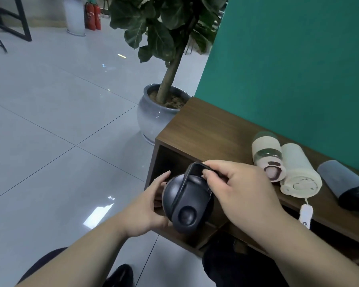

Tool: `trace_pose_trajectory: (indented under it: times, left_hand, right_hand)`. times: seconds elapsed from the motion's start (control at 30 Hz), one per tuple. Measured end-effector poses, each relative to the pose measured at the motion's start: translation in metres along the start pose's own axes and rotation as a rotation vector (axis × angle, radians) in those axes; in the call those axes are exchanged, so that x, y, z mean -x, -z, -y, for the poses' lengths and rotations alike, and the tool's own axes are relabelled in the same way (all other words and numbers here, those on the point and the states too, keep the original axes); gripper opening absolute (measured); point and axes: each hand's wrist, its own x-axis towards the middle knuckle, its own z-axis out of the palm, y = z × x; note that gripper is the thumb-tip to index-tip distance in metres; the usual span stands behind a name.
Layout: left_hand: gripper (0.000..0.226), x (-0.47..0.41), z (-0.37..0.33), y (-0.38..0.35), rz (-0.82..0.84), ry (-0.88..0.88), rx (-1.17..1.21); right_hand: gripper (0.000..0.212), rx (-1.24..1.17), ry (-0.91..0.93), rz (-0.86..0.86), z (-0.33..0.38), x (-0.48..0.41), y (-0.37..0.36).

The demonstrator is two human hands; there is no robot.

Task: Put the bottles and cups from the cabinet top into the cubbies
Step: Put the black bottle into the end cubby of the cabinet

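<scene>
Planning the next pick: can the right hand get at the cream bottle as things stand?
Probably not yet. The right hand is pinching the strap of the dark bottle, so it is occupied. The path itself looks free: the cream bottle stands just beside it on the cabinet top, uncovered.

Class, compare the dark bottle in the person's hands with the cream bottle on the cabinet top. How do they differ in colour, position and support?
The dark bottle is navy-black; the cream bottle is pale. The dark bottle is held off the cabinet, in front of it, by the left hand and right hand; the cream bottle rests on the top, untouched. The dark bottle has a loop handle, pinched by the right hand; the cream bottle carries a hanging tag. Both show their lids to the camera.
</scene>
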Motion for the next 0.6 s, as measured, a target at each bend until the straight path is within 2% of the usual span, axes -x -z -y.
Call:
trace_pose_trajectory:
  times: [0.07, 0.13, 0.17, 0.3, 0.47, 0.53, 0.6]
  left_hand:
    - [0.107, -0.001, 0.001, -0.008, 0.032, -0.008, -0.095]
    - [0.075, -0.004, 0.002, -0.013, 0.006, -0.025, -0.158]
    - [0.066, -0.007, 0.006, -0.014, 0.008, -0.030, -0.170]
    - [0.053, -0.030, 0.036, -0.017, 0.036, 0.073, -0.226]
    - [0.071, -0.071, 0.092, -0.032, -0.078, 0.156, -0.325]
    - [0.080, -0.085, 0.104, -0.035, -0.123, 0.184, -0.353]
    - [0.079, -0.100, 0.117, -0.036, -0.161, 0.190, -0.336]
  right_hand:
    - [0.017, -0.085, -0.067, 0.080, -0.009, -0.002, -0.017]
    - [0.015, -0.153, -0.152, 0.179, -0.021, -0.006, -0.036]
    - [0.015, -0.184, -0.193, 0.215, -0.028, -0.007, -0.046]
    - [0.019, -0.432, -0.401, 0.255, -0.057, -0.009, -0.084]
    - [0.065, -0.798, -0.636, 0.322, -0.101, -0.017, -0.134]
    - [0.075, -0.750, -0.637, 0.386, -0.115, -0.023, -0.156]
    - [0.077, -0.695, -0.637, 0.383, -0.123, -0.029, -0.178]
